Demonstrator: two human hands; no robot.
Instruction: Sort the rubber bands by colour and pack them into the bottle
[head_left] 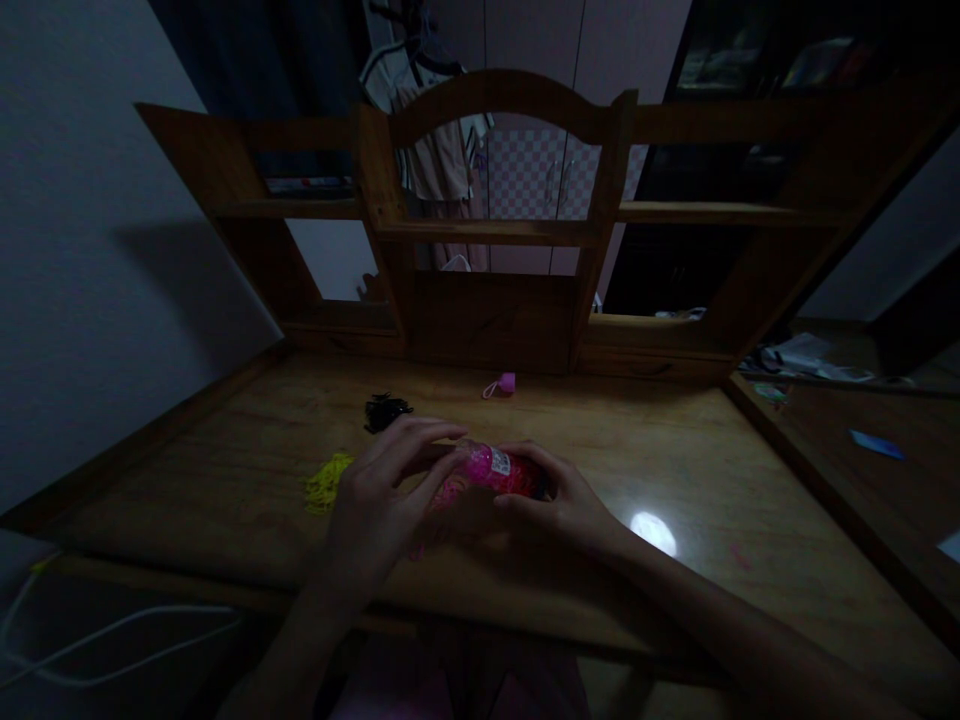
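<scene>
A small clear bottle [480,466] lies on its side in the air above the desk, with pink and red strands or bands inside and a white label. My right hand [562,500] wraps round its dark right end. At its left end, the thumb and fingers of my left hand [394,485] close round the mouth; whether they also pinch a band is too dark to tell. Loose pink bands [448,492] lie just beneath, partly hidden by my left hand. Left of that hand is a pile of yellow bands [327,484], with a black pile [385,411] farther back.
A pink cap with a loop [508,383] lies towards the back of the wooden desk [660,440]. Behind it rises a wooden shelf frame [495,235]. A white cable [150,612] hangs at lower left. A blue card-like item [876,444] rests on the surface at right.
</scene>
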